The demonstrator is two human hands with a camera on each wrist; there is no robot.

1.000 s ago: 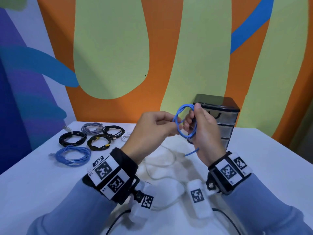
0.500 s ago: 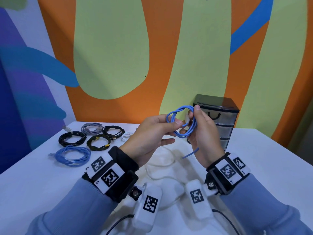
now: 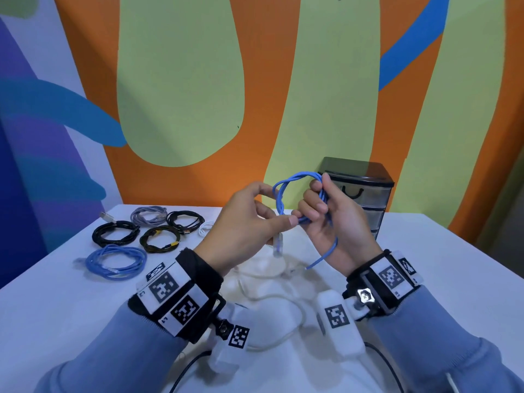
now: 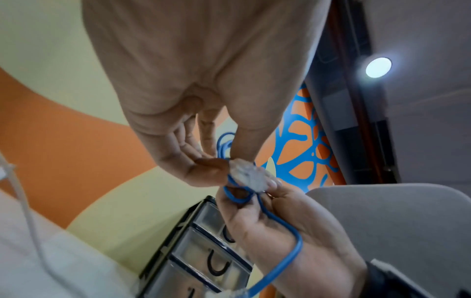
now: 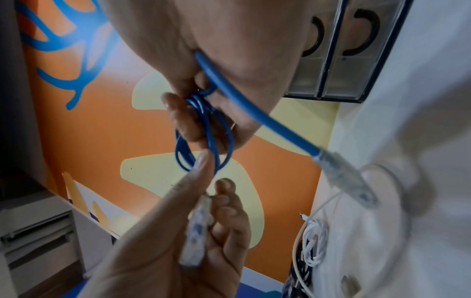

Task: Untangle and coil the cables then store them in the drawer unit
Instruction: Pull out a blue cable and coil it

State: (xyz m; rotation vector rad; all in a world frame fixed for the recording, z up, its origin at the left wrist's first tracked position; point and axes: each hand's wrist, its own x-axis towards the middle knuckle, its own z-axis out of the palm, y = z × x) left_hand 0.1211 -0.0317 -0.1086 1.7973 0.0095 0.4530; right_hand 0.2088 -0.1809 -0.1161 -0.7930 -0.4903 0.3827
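Both hands clamped on the blue cable [image 3: 295, 194], coil held mid-frame in front of the drawer unit [image 3: 365, 194].

Right hand [image 3: 337, 222] has its fingers curled round the loop bundle; left hand [image 3: 249, 225] pinches the clear plug end [image 3: 278, 245] just lower-left of the coil, so it's the nearer one to tuck through. Head view shows the coil standing upright; only the right wrist view shows the second plug [image 5: 344, 177] dangling lower right.
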